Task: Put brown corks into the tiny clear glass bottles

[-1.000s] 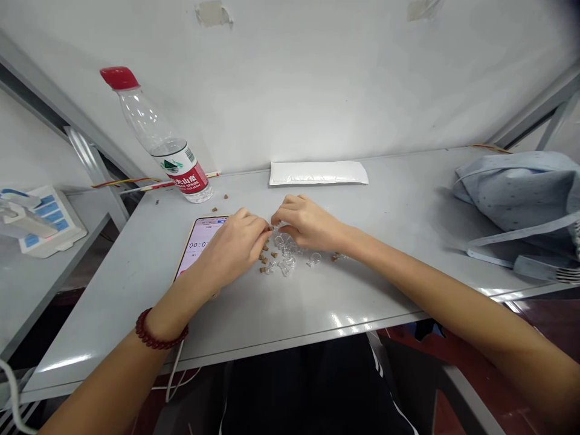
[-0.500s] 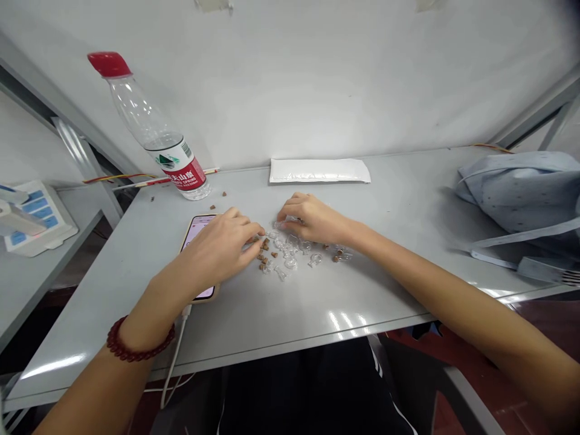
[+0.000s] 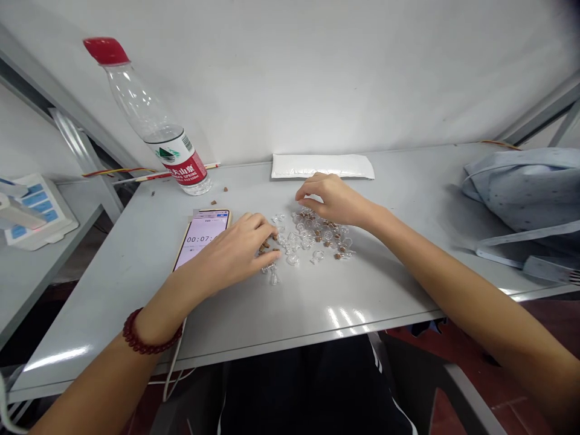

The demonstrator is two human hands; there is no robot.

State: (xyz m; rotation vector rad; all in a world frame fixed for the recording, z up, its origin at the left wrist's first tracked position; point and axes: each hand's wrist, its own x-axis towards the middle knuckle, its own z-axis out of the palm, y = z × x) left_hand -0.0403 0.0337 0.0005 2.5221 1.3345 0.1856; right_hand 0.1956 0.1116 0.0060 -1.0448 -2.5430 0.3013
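Observation:
A loose heap of small clear plastic pieces point(image 3: 308, 238) mixed with small brown bits point(image 3: 338, 256) lies on the grey table point(image 3: 362, 290). My left hand point(image 3: 233, 254) rests at the heap's left edge, its fingertips curled among the pieces; whether they pinch one is hidden. My right hand point(image 3: 333, 199) hovers just above the heap's far side, fingers loosely curved, with nothing visible in them. A phone point(image 3: 202, 232) showing a timer lies partly under my left hand.
A clear plastic bottle point(image 3: 154, 115) with a red cap lies tilted near the back left, with a white padded envelope point(image 3: 322, 166) at the back. A pale blue bag point(image 3: 525, 193) is at the right, and a white-and-blue device point(image 3: 38, 211) sits on a lower shelf.
The view has shifted slightly, showing more of the heap. My right hand has moved back and up off the pieces. My left hand has moved right, and the phone shows more fully.

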